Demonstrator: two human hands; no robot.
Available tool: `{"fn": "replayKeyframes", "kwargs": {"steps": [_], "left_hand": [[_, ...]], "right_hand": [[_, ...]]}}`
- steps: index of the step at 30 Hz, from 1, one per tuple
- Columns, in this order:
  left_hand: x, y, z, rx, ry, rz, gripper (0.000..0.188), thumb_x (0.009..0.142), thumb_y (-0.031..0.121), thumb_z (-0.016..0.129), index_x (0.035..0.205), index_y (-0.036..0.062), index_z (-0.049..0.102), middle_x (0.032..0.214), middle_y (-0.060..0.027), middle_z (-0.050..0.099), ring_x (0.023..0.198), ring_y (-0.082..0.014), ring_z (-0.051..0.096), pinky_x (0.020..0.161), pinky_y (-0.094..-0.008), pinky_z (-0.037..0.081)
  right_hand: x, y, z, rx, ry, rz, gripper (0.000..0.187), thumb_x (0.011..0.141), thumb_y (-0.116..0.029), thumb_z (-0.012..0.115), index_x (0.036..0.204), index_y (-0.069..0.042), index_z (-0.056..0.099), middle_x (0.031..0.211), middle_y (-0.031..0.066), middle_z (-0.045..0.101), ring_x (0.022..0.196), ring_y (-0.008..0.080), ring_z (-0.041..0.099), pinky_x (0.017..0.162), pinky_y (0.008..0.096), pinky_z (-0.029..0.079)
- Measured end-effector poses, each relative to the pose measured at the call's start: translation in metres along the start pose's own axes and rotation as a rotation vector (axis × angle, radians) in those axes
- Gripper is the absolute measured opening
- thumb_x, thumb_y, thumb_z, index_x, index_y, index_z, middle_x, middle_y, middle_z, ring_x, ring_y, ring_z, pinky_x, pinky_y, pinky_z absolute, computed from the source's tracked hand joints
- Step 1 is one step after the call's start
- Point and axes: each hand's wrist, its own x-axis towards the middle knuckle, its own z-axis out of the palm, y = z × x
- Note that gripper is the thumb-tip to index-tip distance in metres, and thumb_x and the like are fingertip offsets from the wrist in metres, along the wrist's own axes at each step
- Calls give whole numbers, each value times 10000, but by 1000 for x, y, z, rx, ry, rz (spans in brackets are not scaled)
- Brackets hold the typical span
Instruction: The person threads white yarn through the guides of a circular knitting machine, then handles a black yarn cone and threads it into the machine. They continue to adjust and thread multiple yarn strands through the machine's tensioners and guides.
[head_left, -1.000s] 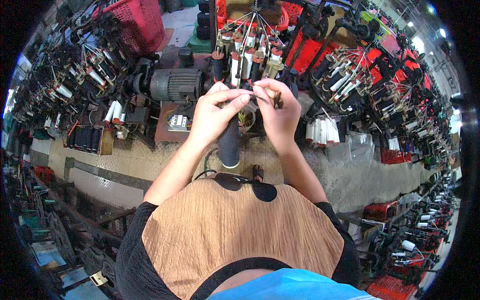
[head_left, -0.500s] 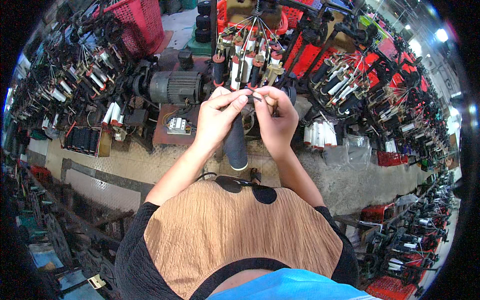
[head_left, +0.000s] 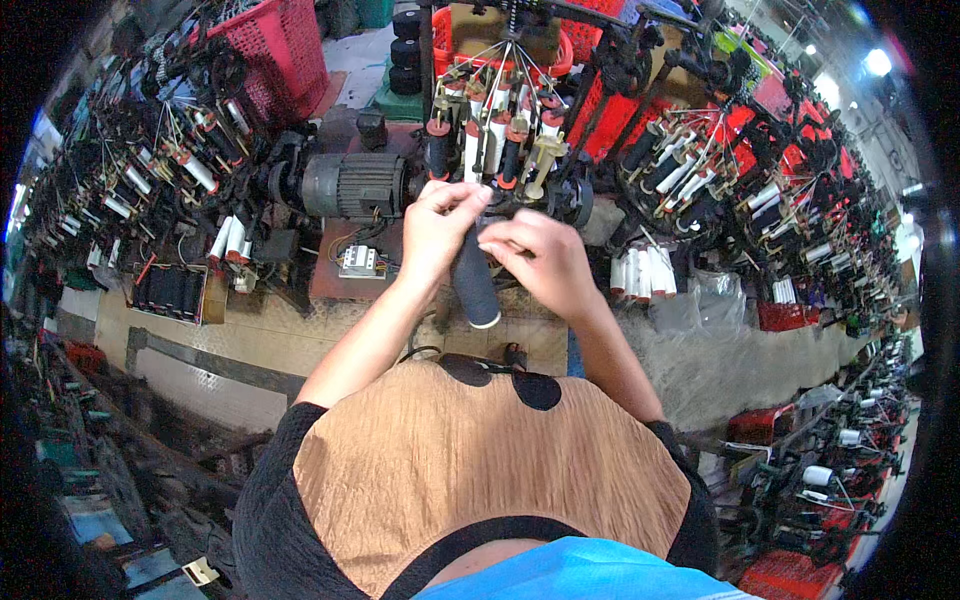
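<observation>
A dark thread-wound spool (head_left: pixel 475 285) with a pale lower rim hangs or stands below my hands; its upper part is partly hidden by them. My left hand (head_left: pixel 440 230) is closed in a pinch, thumb against forefinger, just above the spool. What sits in that pinch is too small to make out. Slightly lower, on the other side of the spool, my right hand (head_left: pixel 545 260) has its fingers bent and their tips drawn together near the dark winding. Anything between them is too fine to see. Beyond both hands stands a braiding machine (head_left: pixel 510 115) carrying several white and black bobbins.
A grey electric motor (head_left: pixel 355 185) sits left of my hands, above a white electrical block (head_left: pixel 360 262). Bobbin-laden machines (head_left: pixel 680 170) flank both sides. White thread cones (head_left: pixel 642 272) stand at right, near a clear plastic bag (head_left: pixel 715 300). A red basket (head_left: pixel 270 55) is at far left.
My hands were together, fingertips meeting around a small dark strand. Now they are apart: the right hand has moved down beside the spool, while the left keeps its pinch.
</observation>
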Motion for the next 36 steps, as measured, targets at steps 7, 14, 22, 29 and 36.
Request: {"fn": "replayKeyframes", "kwargs": {"steps": [7,14,22,29,36], "left_hand": [[-10,5,0,382,56,373,188,784,182,810,902,45,756,815,-40,578,778,-152,552,701,-278,452],[-14,8,-2,194,54,275,175,836,156,774,952,27,753,813,-32,578,779,-122,543,706,-251,442],[-24,18,-11,234,-105,188,164,862,144,749,953,8,747,774,1,537,771,-103,497,704,-238,402],[-17,2,-46,481,-341,322,108,803,148,773,877,70,776,714,-26,556,700,-138,541,649,-277,449],[55,-8,-74,92,351,90,382,966,336,633,1145,1,668,1046,-58,700,943,-139,622,855,-312,524]], "right_hand": [[31,16,-15,-78,-15,276,212,947,-192,612,879,-3,678,743,131,621,671,149,577,641,307,473],[0,26,27,1176,49,472,282,1026,-274,524,1160,-42,610,751,-28,585,539,28,430,457,180,310],[-5,19,43,1042,168,480,152,903,-179,725,944,-65,635,676,-90,453,569,6,371,489,194,288],[8,37,5,850,572,432,107,984,-182,597,973,-76,588,663,-79,461,530,5,395,451,200,314],[-51,-1,41,644,-167,167,310,979,-155,567,1278,-77,545,924,34,624,805,89,550,743,271,462]]}}
